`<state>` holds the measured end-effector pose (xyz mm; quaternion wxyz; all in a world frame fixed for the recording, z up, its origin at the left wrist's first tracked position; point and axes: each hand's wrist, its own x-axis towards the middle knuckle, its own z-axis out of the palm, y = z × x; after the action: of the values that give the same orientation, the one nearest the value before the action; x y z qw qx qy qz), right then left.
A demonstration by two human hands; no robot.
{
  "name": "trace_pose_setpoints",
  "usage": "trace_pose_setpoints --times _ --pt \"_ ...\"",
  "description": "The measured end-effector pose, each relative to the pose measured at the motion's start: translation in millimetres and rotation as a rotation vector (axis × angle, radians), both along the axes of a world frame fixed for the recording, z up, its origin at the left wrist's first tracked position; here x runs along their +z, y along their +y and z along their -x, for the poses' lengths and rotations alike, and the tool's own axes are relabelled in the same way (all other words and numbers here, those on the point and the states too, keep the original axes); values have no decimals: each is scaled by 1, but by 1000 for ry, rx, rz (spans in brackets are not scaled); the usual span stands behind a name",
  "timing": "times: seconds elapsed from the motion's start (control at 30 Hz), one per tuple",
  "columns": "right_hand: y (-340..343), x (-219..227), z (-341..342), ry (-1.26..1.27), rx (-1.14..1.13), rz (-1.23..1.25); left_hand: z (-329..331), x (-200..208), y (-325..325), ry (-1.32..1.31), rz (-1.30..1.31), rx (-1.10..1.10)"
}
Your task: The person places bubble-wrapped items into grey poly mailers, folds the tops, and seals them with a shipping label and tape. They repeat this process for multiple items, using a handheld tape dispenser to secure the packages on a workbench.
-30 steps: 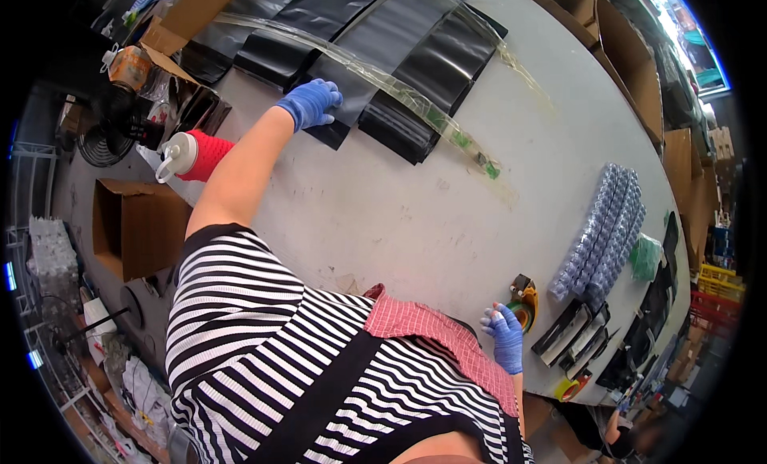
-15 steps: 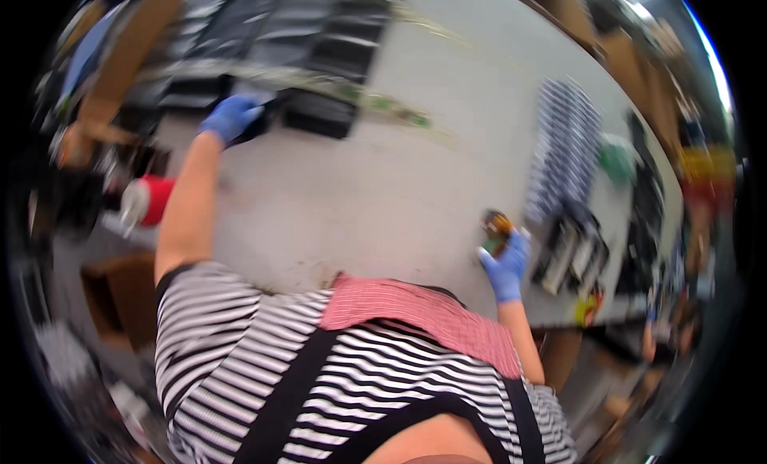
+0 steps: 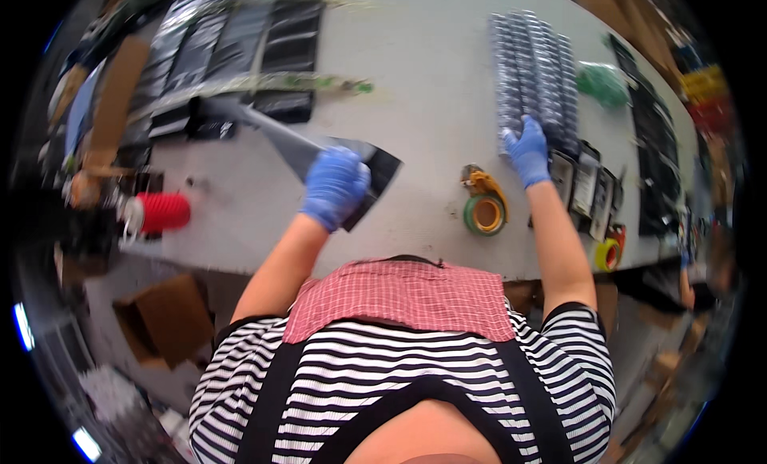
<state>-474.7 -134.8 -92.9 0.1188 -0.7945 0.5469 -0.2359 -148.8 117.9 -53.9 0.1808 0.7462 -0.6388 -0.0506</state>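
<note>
Pale table (image 3: 423, 105) holds a tape cutter (image 3: 482, 198), and left of it the left hand (image 3: 335, 186) grips a dark sheet (image 3: 384, 170) poking out on 2 sides, while beyond its right the right hand (image 3: 528, 152) touches bumpy strips (image 3: 537, 73), maybe gripping, I can't tell.

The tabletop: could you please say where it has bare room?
Bare: the middle, between the held sheet and the tape dispenser, running upward between the black sheets and the bubble-wrap strips. Crowded: upper left, and the right side.

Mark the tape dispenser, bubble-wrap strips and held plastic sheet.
Tape dispenser (image 3: 485, 199), head view: top of its tape roll.
Bubble-wrap strips (image 3: 537, 77), head view: middle of the bundle.
Held plastic sheet (image 3: 385, 170), head view: its dark free end.
</note>
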Motion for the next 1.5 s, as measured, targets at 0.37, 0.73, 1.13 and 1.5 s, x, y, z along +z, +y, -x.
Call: trace_pose_setpoints --times 0.37,0.73,1.13,1.5 --pt "-85 2 -29 -440 -131 -866 45 -84 109 189 -182 203" --pt "166 62 47 -703 556 -1213 52 -92 116 67 -106 171" --pt "232 22 63 127 866 -627 4 -147 145 616 -140 205" --pt "224 43 76 233 752 -1051 66 -66 142 240 235 272"
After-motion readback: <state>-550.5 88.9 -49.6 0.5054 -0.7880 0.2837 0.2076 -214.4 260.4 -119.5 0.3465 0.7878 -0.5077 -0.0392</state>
